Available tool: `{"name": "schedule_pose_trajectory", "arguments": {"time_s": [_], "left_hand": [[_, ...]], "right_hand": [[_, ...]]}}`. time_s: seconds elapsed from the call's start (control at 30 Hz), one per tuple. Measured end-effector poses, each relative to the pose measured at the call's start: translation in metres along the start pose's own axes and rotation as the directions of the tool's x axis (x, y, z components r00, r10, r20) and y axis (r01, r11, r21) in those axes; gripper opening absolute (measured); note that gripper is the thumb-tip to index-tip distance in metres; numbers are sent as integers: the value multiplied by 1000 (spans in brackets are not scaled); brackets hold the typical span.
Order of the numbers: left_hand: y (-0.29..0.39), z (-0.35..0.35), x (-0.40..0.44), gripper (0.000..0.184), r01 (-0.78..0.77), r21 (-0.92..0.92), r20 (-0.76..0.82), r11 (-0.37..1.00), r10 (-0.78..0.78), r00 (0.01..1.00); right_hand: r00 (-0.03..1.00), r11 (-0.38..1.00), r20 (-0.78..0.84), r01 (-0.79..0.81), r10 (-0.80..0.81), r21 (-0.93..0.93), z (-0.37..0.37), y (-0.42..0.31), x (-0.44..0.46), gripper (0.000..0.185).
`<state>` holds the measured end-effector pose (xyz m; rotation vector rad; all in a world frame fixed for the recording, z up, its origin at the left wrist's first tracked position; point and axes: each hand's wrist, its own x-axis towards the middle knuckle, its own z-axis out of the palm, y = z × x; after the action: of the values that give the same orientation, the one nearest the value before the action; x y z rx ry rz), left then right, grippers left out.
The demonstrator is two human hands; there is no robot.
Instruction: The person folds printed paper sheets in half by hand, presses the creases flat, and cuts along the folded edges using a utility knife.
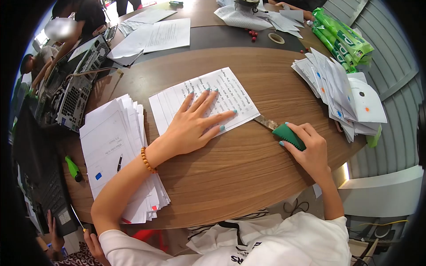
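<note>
My left hand (pixel 195 119) lies flat with spread fingers on a printed sheet (pixel 168 106) at the middle of the wooden table. My right hand (pixel 306 144) grips the green handle (pixel 288 136) of a tool with a flat, stained metal blade (pixel 266 122). The blade's far end meets the sheet's right corner; whether it lies under the paper is hard to tell. Left of my left forearm is a thick stack of papers (pixel 111 137) with a black pen (pixel 120 162) on top.
A pile of cut papers (pixel 328 88) and green packages (pixel 341 40) lie at the right. Computer cases (pixel 84 84), a laptop (pixel 49 186) and a green cutter (pixel 72 168) are at the left. A co-worker's hand (pixel 94 244) holds a thin tool at lower left.
</note>
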<state>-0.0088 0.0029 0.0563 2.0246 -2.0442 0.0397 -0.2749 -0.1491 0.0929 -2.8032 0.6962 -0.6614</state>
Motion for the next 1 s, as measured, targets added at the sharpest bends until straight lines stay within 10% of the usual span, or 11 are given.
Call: {"name": "schedule_pose_trajectory", "arguments": {"time_s": [0.67,0.87,1.0], "left_hand": [[2,-7,-1,54,-70,38,-3,997,70,998],[0,-4,2,67,-17,-66,-19,998,15,1000],[1,-4,3,64,17,-123,0,992,-17,1000]], "right_hand": [[993,995,-101,62,-69,-72,76,39,164,38],[1000,945,-22,-13,21,328,6,28,80,38],[994,962,88,-86,65,260,-40,12,10,39]]}}
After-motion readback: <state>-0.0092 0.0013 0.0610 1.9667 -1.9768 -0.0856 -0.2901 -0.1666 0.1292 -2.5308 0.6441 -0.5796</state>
